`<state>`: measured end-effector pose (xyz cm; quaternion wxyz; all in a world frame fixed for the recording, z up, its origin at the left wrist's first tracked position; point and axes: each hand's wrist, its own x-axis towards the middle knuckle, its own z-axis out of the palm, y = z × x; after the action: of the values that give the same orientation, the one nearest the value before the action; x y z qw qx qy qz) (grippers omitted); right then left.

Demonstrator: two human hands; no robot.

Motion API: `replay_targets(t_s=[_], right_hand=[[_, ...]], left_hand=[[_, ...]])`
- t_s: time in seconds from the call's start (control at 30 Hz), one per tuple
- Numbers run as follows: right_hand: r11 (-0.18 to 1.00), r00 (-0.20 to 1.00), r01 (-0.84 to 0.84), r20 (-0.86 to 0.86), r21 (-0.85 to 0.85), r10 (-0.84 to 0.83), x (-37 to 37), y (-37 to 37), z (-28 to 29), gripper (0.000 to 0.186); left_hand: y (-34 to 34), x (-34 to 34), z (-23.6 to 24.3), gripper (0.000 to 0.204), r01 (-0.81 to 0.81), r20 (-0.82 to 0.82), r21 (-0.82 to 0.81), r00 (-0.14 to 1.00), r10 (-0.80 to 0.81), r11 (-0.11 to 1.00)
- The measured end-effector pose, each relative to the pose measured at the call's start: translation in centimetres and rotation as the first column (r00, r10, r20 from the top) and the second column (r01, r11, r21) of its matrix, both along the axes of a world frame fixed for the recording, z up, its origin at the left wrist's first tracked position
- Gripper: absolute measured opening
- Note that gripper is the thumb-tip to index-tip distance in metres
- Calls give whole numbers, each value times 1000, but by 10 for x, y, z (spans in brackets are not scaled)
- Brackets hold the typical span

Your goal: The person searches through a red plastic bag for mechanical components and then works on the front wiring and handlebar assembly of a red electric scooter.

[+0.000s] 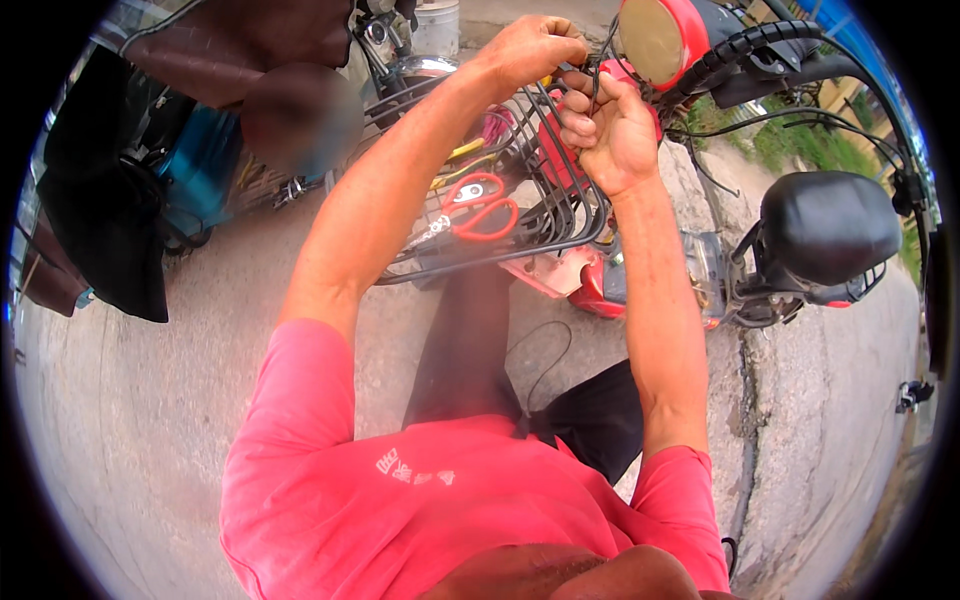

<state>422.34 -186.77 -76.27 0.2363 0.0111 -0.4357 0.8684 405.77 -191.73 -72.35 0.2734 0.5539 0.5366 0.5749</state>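
Note:
My left hand (528, 48) and my right hand (610, 125) are raised close together at the far rim of a black wire basket (560, 215) on a red electric scooter (600, 285). Both hands are closed on thin black cables (598, 62) beside the red headlight housing (665, 35). Red-handled scissors (478, 205) lie inside the basket, below my left forearm, with yellow and pink items behind them. What exactly the fingers pinch is hidden by the knuckles.
The scooter's black seat (828, 225) is at the right, its handlebar grip (745, 45) above. Another parked vehicle with a dark cover (105, 215) stands at the left. A person's blurred head (300, 120) is at upper left. Concrete ground (140, 420) lies below.

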Motion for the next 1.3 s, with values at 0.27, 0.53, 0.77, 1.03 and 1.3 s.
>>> replay_targets(t_s=[0.27, 0.53, 0.77, 1.03, 1.3], right_hand=[[994, 994, 113, -11, 16, -112, 5, -1, 0, 23], [797, 819, 552, 21, 246, -574, 13, -10, 1, 27], [864, 872, 483, 14, 143, -490, 11, -9, -7, 29], [851, 857, 513, -15, 118, -515, 1, -13, -9, 30], [843, 848, 529, -55, 95, -526, 0, -14, -14, 30]], left_hand=[[-11, -2, 10, 20, 37, 12, 67, 999, -38, 997], [-39, -37, 25, 10, 133, 192, 354, 958, -211, 926], [-74, -46, 22, 9, 14, 128, 66, 991, -23, 998], [-73, -48, -6, 24, -177, -580, -335, 813, -55, 926], [-42, -19, -32, 18, -380, -780, -509, 583, -227, 772]])
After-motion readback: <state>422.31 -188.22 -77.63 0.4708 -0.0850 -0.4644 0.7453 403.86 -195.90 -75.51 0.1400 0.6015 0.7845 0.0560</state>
